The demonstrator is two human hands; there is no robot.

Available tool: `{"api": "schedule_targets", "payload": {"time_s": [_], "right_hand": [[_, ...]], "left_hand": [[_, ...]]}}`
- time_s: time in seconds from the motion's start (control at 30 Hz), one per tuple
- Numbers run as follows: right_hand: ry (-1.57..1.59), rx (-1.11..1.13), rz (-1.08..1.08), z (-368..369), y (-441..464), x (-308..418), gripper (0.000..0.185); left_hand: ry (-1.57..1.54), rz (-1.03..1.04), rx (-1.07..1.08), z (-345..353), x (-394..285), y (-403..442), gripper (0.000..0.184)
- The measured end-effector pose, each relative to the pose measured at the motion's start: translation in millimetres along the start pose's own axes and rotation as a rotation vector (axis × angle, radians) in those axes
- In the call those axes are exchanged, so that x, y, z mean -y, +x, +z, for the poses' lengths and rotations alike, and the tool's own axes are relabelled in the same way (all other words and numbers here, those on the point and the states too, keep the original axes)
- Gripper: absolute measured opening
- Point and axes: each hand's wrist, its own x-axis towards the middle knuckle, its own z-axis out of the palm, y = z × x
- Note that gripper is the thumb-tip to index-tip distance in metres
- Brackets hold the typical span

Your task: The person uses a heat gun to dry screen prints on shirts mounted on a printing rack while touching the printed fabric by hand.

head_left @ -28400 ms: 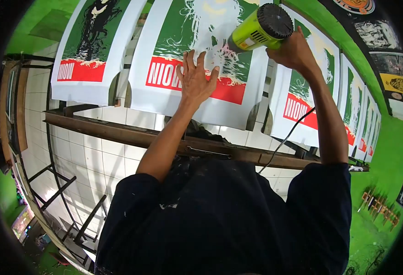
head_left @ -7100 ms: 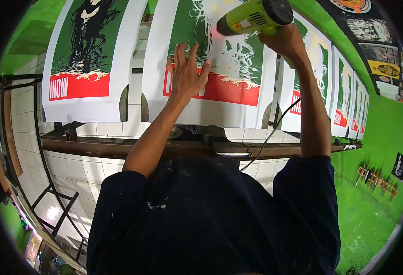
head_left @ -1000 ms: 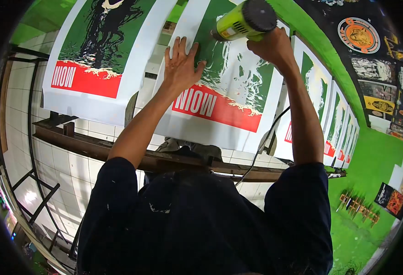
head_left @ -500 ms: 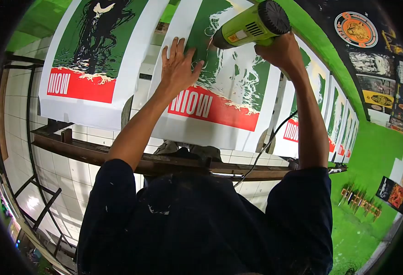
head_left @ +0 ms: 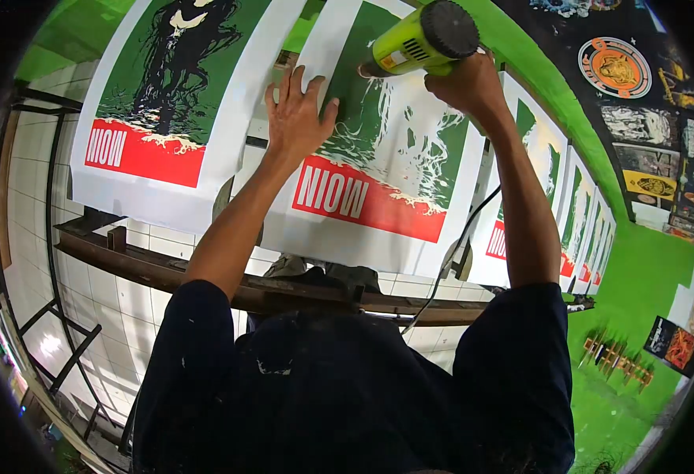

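My right hand [head_left: 469, 83] is closed around the handle of a lime-green heat gun [head_left: 414, 43] with a black round back end. Its nozzle points left, over the green part of a printed white fabric panel [head_left: 378, 166]. That panel carries a green field with white and cream splashes and a red band with white letters. At the panel's left edge, my left hand [head_left: 297, 118] lies with its fingers spread and holds nothing. From the gun's side a black cord [head_left: 461, 237] hangs down past the panel's lower right corner.
A similar panel with a black figure [head_left: 145, 178] lies to the left. Several more panels [head_left: 532, 158] run off to the right. A brown metal rail [head_left: 149, 268] crosses in front of my body. Black metal frames [head_left: 62, 347] stand at left; posters [head_left: 615, 67] hang at upper right.
Since half a second ago, the heat gun has shifted slightly left and up in view. My left hand has moved a little left, showing more of the red band. The view has also shifted slightly.
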Motion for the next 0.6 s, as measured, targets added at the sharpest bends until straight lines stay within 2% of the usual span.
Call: {"api": "schedule_targets", "payload": {"time_s": [0.03, 0.13, 0.27, 0.33, 0.47, 0.6], "right_hand": [[0.003, -0.003, -0.004, -1, 3, 3, 0.042], [0.165, 0.196, 0.196, -10, 17, 9, 0.043], [0.073, 0.066, 0.012, 6, 31, 0, 0.043], [0.140, 0.088, 0.000, 3, 38, 2, 0.042], [-0.058, 0.064, -0.019, 0, 46, 8, 0.044], [0.024, 0.204, -0.039, -12, 48, 5, 0.046]], "left_hand": [[-0.002, -0.001, -0.027, -2, 2, 3, 0.050], [-0.005, 0.002, -0.095, -6, 6, 14, 0.049], [-0.016, -0.018, -0.098, 0, 8, 20, 0.046], [-0.019, -0.031, -0.096, 2, 7, 22, 0.046], [-0.026, -0.047, -0.095, 4, 10, 28, 0.047], [-0.041, -0.063, -0.100, 3, 14, 35, 0.048]]}}
